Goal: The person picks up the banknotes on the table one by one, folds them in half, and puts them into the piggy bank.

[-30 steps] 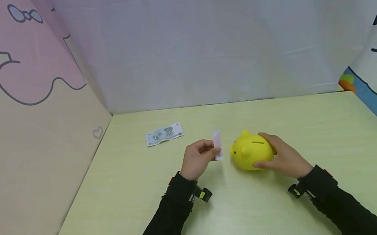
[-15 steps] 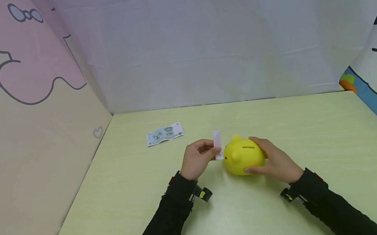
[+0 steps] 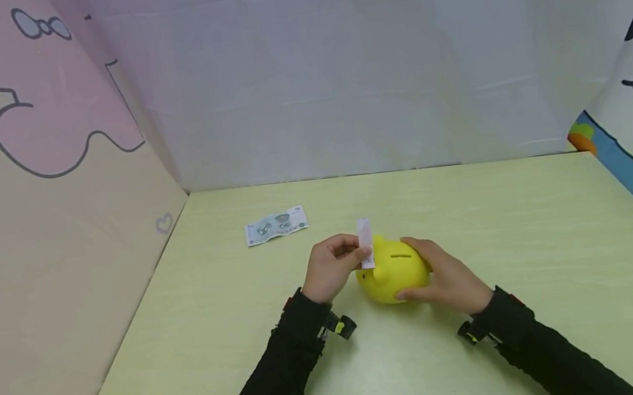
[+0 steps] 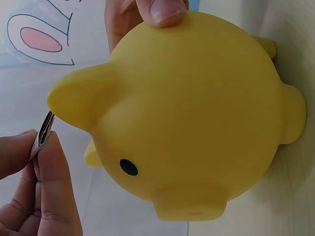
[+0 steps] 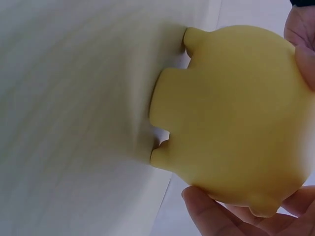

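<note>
A yellow piggy bank [image 3: 394, 275] with a slot on top stands on the table, its snout toward the left. My right hand [image 3: 447, 277] grips it round the rear, thumb on the near side and fingers on the far side. Between thumb and fingers, my left hand [image 3: 333, 265] pinches a folded banknote [image 3: 365, 243] held upright. In the head view the note overlaps the pig's head, left of the slot. Seen from the left wrist, the folded note [image 4: 45, 130] is close to the tip of the pig's ear [image 4: 74, 96]; whether they touch I cannot tell.
Another banknote [image 3: 276, 225], greenish and unfolded, lies on the pale yellow table [image 3: 190, 342] toward the back left. A white curtain [image 3: 334, 70] hangs along the back edge, with printed cloths at the left and right sides.
My right hand has slid the piggy bank left and slightly nearer, so its head is now behind the folded note. The left hand has stayed in place.
</note>
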A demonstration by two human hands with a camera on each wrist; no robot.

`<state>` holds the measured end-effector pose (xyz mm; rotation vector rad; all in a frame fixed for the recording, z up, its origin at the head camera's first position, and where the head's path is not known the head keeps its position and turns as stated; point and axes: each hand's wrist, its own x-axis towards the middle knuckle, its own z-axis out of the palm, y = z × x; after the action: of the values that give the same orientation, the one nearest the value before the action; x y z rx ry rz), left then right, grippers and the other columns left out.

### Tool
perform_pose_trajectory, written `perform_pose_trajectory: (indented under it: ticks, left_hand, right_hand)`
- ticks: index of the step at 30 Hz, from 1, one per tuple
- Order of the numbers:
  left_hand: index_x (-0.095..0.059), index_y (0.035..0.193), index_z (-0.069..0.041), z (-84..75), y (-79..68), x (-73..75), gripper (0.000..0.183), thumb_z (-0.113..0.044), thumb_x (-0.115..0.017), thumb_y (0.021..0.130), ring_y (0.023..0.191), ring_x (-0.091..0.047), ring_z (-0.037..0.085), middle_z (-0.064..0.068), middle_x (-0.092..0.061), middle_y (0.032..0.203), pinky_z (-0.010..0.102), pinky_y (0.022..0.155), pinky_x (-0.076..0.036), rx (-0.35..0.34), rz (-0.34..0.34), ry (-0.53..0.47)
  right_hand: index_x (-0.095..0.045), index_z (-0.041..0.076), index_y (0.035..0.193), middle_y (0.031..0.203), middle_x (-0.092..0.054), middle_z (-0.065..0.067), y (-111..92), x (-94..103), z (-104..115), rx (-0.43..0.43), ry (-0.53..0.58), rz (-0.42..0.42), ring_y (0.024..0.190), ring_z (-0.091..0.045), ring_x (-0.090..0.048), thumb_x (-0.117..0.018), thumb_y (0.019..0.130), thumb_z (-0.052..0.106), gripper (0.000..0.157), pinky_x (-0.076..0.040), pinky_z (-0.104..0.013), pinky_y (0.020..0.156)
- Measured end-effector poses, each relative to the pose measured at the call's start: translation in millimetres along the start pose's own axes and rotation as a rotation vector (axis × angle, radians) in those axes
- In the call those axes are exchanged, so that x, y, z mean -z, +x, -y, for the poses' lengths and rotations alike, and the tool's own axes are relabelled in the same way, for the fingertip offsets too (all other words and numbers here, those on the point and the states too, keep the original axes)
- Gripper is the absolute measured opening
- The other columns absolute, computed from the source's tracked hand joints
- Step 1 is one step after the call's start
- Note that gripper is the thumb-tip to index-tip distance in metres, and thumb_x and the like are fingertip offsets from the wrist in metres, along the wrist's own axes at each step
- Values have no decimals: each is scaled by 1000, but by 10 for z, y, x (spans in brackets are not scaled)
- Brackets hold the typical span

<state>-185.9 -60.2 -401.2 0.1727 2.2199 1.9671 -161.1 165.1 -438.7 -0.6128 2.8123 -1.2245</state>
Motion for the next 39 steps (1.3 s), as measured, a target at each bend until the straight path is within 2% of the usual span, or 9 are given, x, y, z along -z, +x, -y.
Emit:
perform_pose_trajectory:
  ticks: [10, 20, 31, 39]
  left_hand:
    - [-67, 108, 4, -13, -21, -6, 19, -4, -67, 91, 80, -64, 10, 20, -69, 104, 28, 78, -59, -56, 45, -5]
    - [-67, 109, 2, -31, -10, -31, 20, -5, -68, 91, 84, -64, 11, 19, -69, 108, 25, 81, -57, -68, 65, -1]
    - [-66, 105, -1, -119, 25, -113, 16, -6, -68, 90, 87, -63, 14, 16, -68, 107, 26, 83, -54, -110, 105, 112]
    - [-69, 103, -3, -183, 76, -174, 16, -12, -71, 90, 83, -64, 11, 12, -70, 99, 24, 81, -54, -74, 157, 165]
  right_hand:
    - [-38, 8, 146, 139, -50, -15, -1, -73, 39, 25, 13, 1, 116, -29, -53, -85, 73, 40, 92, -48, -49, 97]
    - [-38, 8, 146, 139, -50, -15, 7, -104, 107, 38, 11, 13, 112, -28, -54, -85, 74, 40, 93, -50, -46, 94]
    - [-38, 11, 146, 138, -51, -12, -1, -121, 94, 42, 32, 8, 109, -24, -54, -85, 74, 42, 92, -51, -43, 90]
    - [-35, 10, 148, 140, -49, -13, 0, -109, 84, 56, 29, 10, 112, -25, -54, -84, 75, 42, 93, -51, -44, 93]
